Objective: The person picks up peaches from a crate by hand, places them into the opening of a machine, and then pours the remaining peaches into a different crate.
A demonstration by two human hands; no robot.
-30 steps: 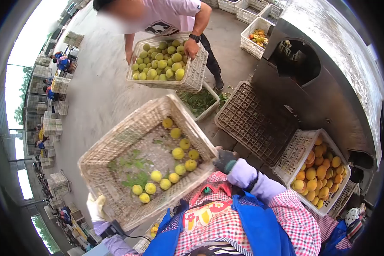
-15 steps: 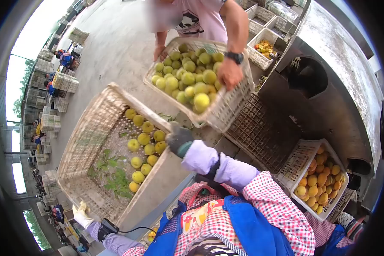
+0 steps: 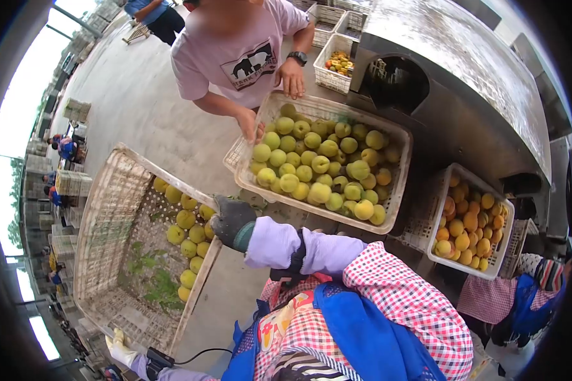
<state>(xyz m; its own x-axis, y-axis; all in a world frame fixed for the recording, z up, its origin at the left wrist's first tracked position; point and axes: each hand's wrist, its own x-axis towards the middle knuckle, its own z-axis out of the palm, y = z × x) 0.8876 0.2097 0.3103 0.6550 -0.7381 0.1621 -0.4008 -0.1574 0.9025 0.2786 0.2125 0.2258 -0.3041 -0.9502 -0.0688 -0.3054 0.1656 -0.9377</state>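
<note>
- Holding the worn, off-white rectangular plastic crate (image 3: pixel 111 209) at its rim, the right hand (image 3: pixel 231 219), in a dark grey glove, closes its fingers over the edge on the crate's right side.
- The left hand (image 3: pixel 119 348), in a white glove, holds the crate's near left corner, its thumb at the rim; its other fingers are partly hidden.
- This crate hangs tilted at the left of the scene, above the pale concrete floor (image 3: pixel 121 108). Round yellow-green fruits (image 3: pixel 188 247) lie along its right side, and green leaves (image 3: pixel 162 286) beside them on its bottom.
- Just right of the right hand and farther off stands a cream rectangular plastic crate (image 3: pixel 405 143) full of similar fruits.
- At its far left end, a person in a pale pink T-shirt (image 3: pixel 254 70) has both bare hands at the rim.
- To the right, near a large grey metal machine (image 3: pixel 457 76), is a white plastic crate (image 3: pixel 465 271) of round orange fruits (image 3: pixel 470 221).
</note>
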